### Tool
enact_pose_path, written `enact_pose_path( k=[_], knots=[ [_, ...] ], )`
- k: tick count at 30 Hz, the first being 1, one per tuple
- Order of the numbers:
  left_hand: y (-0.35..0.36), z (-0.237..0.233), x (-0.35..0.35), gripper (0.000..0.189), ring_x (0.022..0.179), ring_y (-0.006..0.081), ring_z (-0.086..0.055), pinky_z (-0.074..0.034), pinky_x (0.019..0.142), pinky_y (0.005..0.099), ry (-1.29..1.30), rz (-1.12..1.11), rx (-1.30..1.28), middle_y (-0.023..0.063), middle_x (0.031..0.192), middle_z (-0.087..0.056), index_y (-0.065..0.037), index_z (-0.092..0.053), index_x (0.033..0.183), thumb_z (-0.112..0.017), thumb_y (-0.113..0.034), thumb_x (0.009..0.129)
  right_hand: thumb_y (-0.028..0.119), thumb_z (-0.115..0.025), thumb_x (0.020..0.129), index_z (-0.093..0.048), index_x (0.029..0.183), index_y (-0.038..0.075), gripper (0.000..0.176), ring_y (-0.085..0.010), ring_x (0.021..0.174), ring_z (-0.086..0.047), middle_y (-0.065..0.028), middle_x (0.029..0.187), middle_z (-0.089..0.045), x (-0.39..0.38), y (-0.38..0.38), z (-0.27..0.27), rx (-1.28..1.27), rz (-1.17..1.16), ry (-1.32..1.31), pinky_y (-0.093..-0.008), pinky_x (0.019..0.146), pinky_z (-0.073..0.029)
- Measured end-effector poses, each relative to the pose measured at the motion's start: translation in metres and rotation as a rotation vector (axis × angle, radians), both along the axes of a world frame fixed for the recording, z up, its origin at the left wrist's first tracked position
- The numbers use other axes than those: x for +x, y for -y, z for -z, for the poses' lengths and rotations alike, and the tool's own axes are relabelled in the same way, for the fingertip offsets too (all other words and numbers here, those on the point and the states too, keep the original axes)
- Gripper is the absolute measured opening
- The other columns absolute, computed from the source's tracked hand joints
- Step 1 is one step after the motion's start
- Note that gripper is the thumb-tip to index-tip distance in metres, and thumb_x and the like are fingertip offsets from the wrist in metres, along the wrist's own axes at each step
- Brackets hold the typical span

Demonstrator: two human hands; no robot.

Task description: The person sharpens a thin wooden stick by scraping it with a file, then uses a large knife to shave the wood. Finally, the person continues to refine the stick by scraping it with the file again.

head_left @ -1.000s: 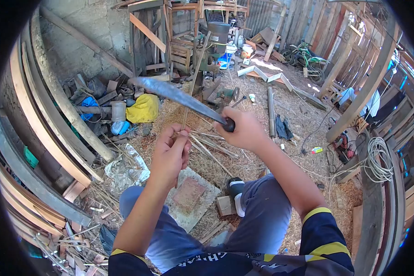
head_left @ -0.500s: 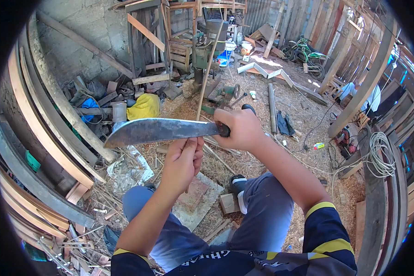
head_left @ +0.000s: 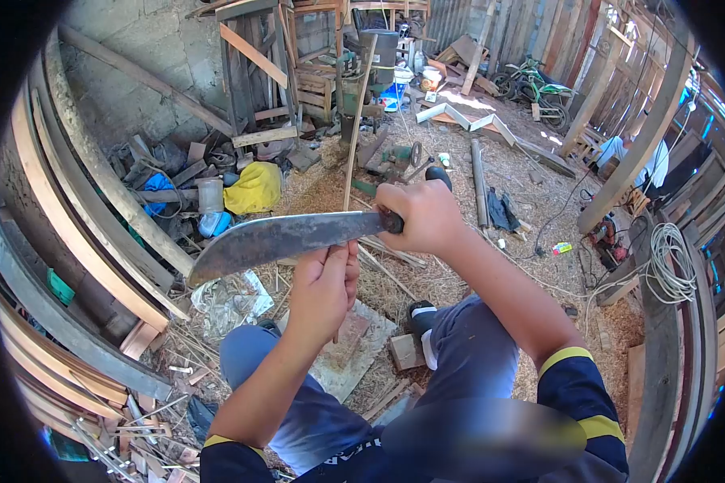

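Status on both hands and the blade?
Right hand: gripping machete by handle. Left hand: pinching thin wooden strip. Blade crosses in front of strip, just above left fingers.

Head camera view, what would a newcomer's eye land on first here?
Probably the broad, dark metal machete, held in the right hand near the centre. Behind it rises a long, thin wooden stick, gripped in the left hand. Then a crumpled bright yellow sheet at upper left, among the clutter.

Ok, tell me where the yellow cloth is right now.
In the head view, the yellow cloth lies on the floor on the left side, just right of the clear plastic container.
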State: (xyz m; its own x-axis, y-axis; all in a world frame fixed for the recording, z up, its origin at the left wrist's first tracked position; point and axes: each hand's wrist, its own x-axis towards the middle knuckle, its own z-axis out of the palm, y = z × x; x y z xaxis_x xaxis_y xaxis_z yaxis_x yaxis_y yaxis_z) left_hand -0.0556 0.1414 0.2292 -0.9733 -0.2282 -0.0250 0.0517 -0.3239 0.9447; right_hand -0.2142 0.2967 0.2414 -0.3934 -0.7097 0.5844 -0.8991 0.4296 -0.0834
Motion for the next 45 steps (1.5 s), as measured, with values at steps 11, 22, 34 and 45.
enact_pose_path(
  k=[11, 22, 34, 45],
  knots=[
    [-0.001, -0.001, 0.000, 0.017, 0.048, 0.0010, -0.026, -0.018, 0.041, 0.0212, 0.037, 0.024, 0.051, -0.0098, 0.068, -0.037, -0.011, -0.054, 0.103, -0.048, -0.024, 0.113, 0.032, -0.079, 0.072, -0.064, 0.084, 0.012, 0.028, -0.0351, 0.064, -0.070, -0.0116, 0.069, -0.069, -0.003, -0.002, 0.004, 0.055, 0.032, 0.013, -0.0471, 0.060, -0.054],
    [-0.002, -0.003, 0.002, 0.018, 0.048, 0.0008, -0.026, -0.019, 0.041, 0.0214, 0.077, -0.005, 0.007, -0.0096, 0.068, -0.036, -0.013, -0.054, 0.103, -0.048, -0.026, 0.113, 0.033, -0.079, 0.074, -0.063, 0.083, 0.013, 0.027, -0.0352, 0.067, -0.071, -0.0106, 0.070, -0.069, 0.003, 0.000, 0.001, 0.078, 0.033, 0.011, -0.0487, 0.063, -0.056],
    [0.001, 0.001, 0.000, 0.020, 0.048, 0.0003, -0.025, -0.018, 0.040, 0.0208, 0.022, -0.018, -0.016, -0.0096, 0.067, -0.035, -0.012, -0.054, 0.101, -0.047, -0.027, 0.114, 0.026, -0.080, 0.069, -0.065, 0.085, 0.013, 0.025, -0.0335, 0.067, -0.071, -0.0083, 0.069, -0.067, -0.011, -0.005, 0.007, -0.008, 0.071, 0.058, -0.0453, 0.060, -0.055],
    [0.000, -0.003, 0.003, 0.018, 0.048, 0.0011, -0.025, -0.019, 0.040, 0.0209, 0.064, 0.015, 0.025, -0.0092, 0.067, -0.036, -0.013, -0.053, 0.101, -0.047, -0.025, 0.113, 0.033, -0.080, 0.074, -0.064, 0.083, 0.012, 0.028, -0.0342, 0.065, -0.071, -0.0105, 0.071, -0.070, -0.005, -0.005, 0.004, 0.041, 0.058, 0.032, -0.0476, 0.063, -0.055]
  ],
)
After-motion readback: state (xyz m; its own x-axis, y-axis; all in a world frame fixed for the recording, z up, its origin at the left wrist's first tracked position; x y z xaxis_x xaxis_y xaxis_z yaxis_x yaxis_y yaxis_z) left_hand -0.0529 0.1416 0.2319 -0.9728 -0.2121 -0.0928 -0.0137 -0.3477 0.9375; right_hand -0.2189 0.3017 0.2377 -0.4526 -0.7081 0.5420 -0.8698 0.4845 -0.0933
